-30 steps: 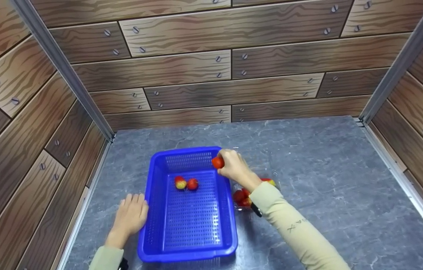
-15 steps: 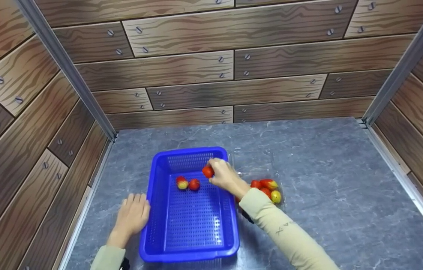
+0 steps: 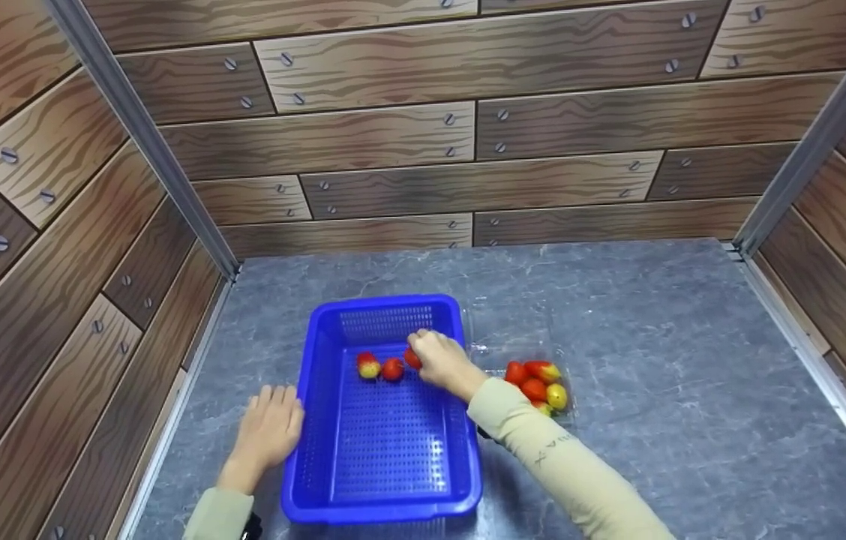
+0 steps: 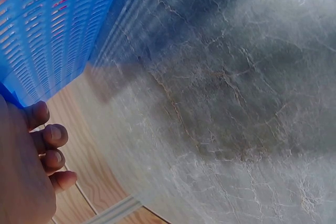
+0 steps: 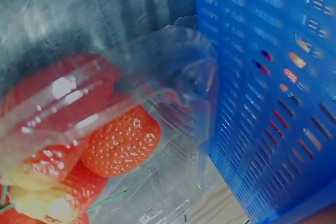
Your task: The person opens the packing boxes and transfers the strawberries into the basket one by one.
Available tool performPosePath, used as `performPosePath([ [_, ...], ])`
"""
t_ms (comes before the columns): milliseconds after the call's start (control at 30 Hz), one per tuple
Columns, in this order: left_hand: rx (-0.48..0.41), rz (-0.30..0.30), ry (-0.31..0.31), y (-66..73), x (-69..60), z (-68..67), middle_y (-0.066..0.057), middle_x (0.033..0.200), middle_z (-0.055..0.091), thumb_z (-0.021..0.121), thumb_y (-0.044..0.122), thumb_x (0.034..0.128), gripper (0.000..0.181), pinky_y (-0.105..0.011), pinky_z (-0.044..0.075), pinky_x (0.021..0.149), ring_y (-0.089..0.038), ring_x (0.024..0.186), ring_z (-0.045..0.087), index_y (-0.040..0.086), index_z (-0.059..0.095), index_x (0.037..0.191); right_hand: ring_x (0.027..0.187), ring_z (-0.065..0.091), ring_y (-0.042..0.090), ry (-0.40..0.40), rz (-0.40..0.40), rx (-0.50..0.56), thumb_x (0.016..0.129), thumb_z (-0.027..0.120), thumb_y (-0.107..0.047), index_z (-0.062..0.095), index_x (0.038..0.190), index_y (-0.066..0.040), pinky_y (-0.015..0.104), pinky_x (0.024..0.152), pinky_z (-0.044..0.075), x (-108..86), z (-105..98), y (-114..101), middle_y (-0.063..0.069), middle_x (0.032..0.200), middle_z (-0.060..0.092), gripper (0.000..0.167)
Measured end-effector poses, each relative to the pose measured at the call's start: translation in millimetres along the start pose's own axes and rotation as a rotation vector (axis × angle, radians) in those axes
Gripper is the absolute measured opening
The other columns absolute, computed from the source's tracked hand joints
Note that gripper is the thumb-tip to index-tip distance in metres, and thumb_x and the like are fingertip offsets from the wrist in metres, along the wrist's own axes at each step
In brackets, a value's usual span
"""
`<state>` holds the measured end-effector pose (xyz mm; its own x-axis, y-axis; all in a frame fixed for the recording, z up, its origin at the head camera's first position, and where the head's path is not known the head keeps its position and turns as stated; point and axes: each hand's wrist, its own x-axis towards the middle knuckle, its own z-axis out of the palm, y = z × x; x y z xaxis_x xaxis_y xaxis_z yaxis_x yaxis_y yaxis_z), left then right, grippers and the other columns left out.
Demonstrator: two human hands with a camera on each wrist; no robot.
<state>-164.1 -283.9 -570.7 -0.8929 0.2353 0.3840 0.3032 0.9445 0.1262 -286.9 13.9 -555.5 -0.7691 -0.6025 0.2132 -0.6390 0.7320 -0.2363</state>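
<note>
A blue plastic basket (image 3: 382,513) with slotted walls stands on the floor of the booth. My right hand (image 3: 444,363) reaches over its right rim and pinches a small red fruit (image 3: 412,358) low inside; the fingers partly hide it. Just left of that fruit lie a round red fruit (image 3: 392,369) and a red-and-yellow fruit (image 3: 368,366). Along the basket's left rim rests my left hand (image 3: 267,426), its fingers relaxed; in the left wrist view its fingertips (image 4: 55,135) hang loosely beside the blue wall (image 4: 63,30). The left thumb is hidden.
Right of the basket sits an open clear plastic box with several red and yellow fruits (image 3: 535,388), among them a dotted strawberry (image 5: 123,142). Its transparent lid (image 3: 511,322) lies folded back. Wood-patterned walls (image 3: 393,135) enclose the grey marbled surface (image 3: 663,360).
My right hand has moved left and down into the basket with the red fruit, uncovering more of the box of fruits. The left hand stays at the rim. The view has shifted slightly.
</note>
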Motion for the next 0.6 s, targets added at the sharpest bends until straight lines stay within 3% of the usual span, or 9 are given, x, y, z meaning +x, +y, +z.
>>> performPosePath([
  [233,-0.003,-0.002,0.002,-0.8,-0.1,2.2,-0.016,0.083,0.055,0.045,0.009,0.0956,0.013,-0.046,0.038,0.069,-0.036,0.082,0.048,0.001,0.053,0.089,0.077,0.065,0.031,-0.039,-0.01,-0.124,0.069,0.074,0.005,0.063,0.089,-0.004,0.042,0.068,0.055,0.2,5,-2,0.012,0.084,0.062,0.025],
  [600,-0.008,-0.003,-0.003,-1.3,-0.3,0.4,-0.016,0.083,0.054,0.045,0.009,0.0955,0.012,-0.046,0.038,0.069,-0.036,0.081,0.048,0.001,0.053,0.09,0.075,0.067,0.033,-0.049,-0.03,-0.105,0.073,0.072,0.007,0.062,0.083,-0.004,0.043,0.065,0.056,1.6,13,-5,0.014,0.081,0.064,0.019],
])
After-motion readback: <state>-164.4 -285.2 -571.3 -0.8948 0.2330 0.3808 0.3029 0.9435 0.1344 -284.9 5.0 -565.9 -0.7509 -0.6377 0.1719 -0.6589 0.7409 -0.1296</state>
